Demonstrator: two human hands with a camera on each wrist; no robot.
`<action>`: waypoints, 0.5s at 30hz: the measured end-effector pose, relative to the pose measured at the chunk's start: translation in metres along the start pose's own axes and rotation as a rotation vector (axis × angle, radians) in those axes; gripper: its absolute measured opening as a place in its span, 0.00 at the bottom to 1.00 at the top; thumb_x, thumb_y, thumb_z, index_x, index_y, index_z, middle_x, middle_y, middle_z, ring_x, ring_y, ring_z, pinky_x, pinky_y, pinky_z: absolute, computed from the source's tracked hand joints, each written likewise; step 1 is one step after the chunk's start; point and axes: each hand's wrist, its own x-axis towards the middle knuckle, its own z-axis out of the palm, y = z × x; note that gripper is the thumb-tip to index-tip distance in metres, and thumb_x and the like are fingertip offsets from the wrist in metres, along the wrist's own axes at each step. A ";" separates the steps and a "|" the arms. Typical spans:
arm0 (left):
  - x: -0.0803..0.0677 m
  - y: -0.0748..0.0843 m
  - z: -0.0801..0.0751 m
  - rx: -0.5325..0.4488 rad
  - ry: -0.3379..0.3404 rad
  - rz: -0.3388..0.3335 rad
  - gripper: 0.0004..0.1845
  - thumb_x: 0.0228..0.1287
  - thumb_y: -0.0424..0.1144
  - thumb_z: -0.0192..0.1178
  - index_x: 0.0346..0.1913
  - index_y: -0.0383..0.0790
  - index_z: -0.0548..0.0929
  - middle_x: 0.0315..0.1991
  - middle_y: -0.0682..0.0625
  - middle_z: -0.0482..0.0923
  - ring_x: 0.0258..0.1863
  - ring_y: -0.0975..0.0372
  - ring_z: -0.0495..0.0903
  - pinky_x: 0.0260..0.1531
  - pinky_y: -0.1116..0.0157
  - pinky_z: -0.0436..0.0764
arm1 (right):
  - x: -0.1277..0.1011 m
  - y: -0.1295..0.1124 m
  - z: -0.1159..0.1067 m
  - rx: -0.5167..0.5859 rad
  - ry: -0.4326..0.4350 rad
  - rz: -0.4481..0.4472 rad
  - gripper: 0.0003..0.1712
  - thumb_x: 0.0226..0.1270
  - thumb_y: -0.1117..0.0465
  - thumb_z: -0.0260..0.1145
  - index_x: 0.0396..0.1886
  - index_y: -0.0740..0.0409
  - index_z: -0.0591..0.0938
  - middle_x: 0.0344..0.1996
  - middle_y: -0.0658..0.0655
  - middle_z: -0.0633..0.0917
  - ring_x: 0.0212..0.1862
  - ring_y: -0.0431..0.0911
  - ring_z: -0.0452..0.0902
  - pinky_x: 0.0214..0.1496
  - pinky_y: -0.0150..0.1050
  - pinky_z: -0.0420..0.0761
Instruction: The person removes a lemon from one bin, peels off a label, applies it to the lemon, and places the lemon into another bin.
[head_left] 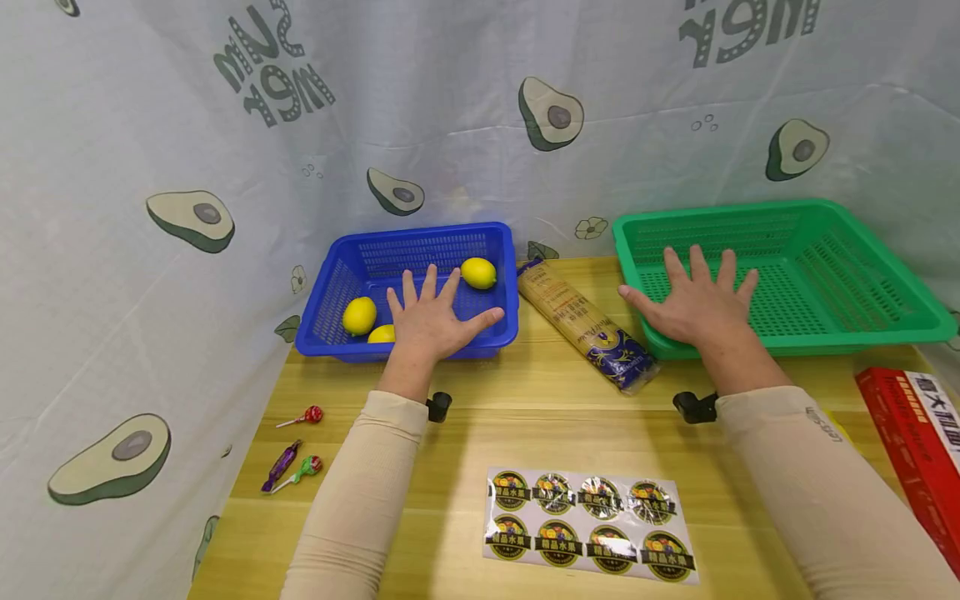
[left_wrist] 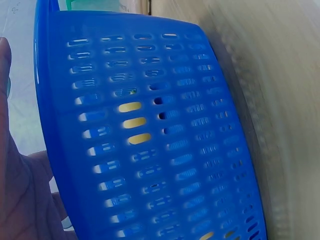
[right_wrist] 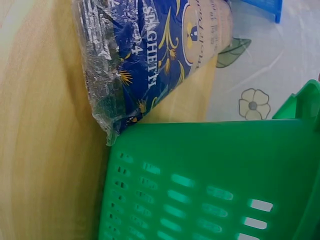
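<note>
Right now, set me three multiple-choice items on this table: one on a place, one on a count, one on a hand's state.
1. Where does the spaghetti packet lie?
A. inside the green basket
B. on the table between the two baskets
C. on the sticker sheet

2. How many lemons are in the blue basket?
A. one
B. three
C. five

3. How is the left hand?
A. fingers spread flat over the blue basket's front rim
B. curled round a lollipop
C. pinching a sticker

Answers:
1 B: the packet rests on the wood, its end against the green basket.
2 B: the head view shows three lemons.
3 A: its fingers are straight and splayed, holding nothing.
</note>
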 end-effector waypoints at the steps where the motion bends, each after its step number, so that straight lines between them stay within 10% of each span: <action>1: 0.000 0.000 0.000 0.002 0.003 0.001 0.58 0.53 0.88 0.40 0.83 0.63 0.45 0.85 0.46 0.38 0.83 0.40 0.30 0.77 0.34 0.33 | 0.001 0.000 0.001 0.000 -0.002 0.001 0.66 0.61 0.13 0.35 0.84 0.54 0.41 0.80 0.75 0.40 0.76 0.79 0.21 0.70 0.80 0.24; 15: 0.010 -0.002 -0.013 -0.085 -0.021 0.062 0.50 0.64 0.80 0.44 0.83 0.58 0.52 0.84 0.43 0.41 0.82 0.35 0.35 0.76 0.33 0.44 | -0.007 -0.014 0.001 0.068 0.131 -0.074 0.56 0.73 0.23 0.41 0.83 0.59 0.47 0.78 0.77 0.52 0.79 0.75 0.34 0.76 0.75 0.38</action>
